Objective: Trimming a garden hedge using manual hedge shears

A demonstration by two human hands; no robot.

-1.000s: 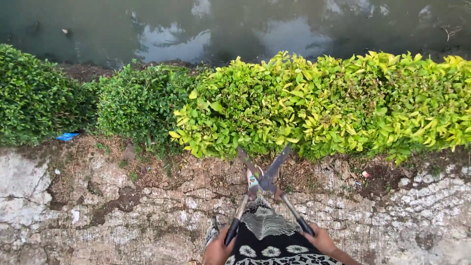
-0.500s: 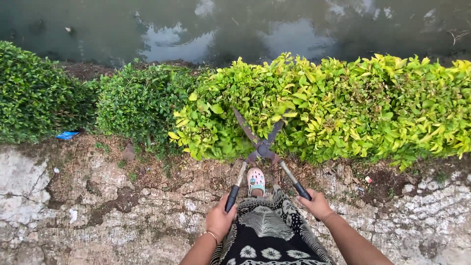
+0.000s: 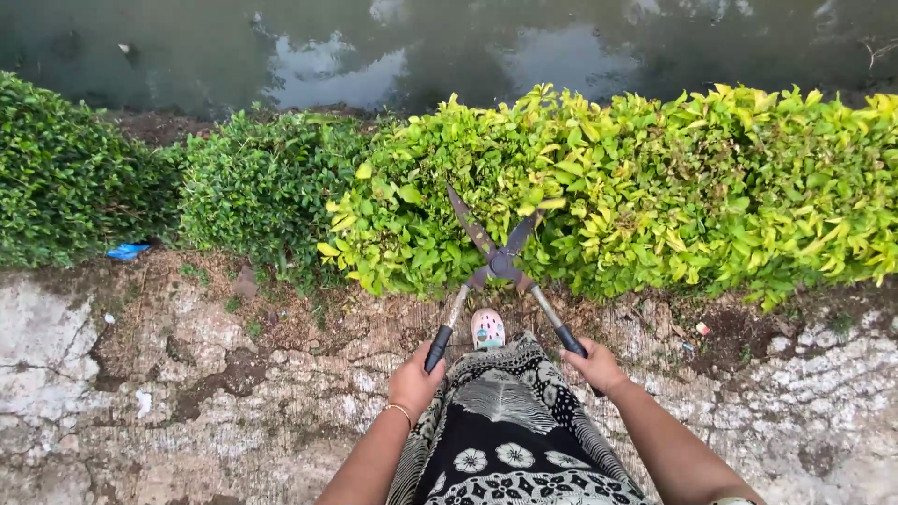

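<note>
Since the earlier frames, both hands have pushed forward, carrying the blades from above the cracked ground up into the face of the hedge; the last half second added only a small shift.

Nearest the camera, a black-and-white patterned skirt fills the lower centre. One left hand, with a thin bracelet at the wrist, has its fingers wrapped tight around the black left grip. One right hand is likewise wrapped tight around the black right grip.

One pair of hedge shears is held between them. Its long axis runs from the person straight away toward the hedge, tips pointing forward. The two handles spread apart toward the hands; the two blades stand open in a V beyond the pivot, tips among the leaves.

One pink clog shows just beyond the skirt, below the pivot, on cracked pale concrete.

Farther out stands the yellow-green hedge, with two darker green shrubs to its left and one blue scrap at their foot. Beyond lies dark water reflecting sky.
</note>
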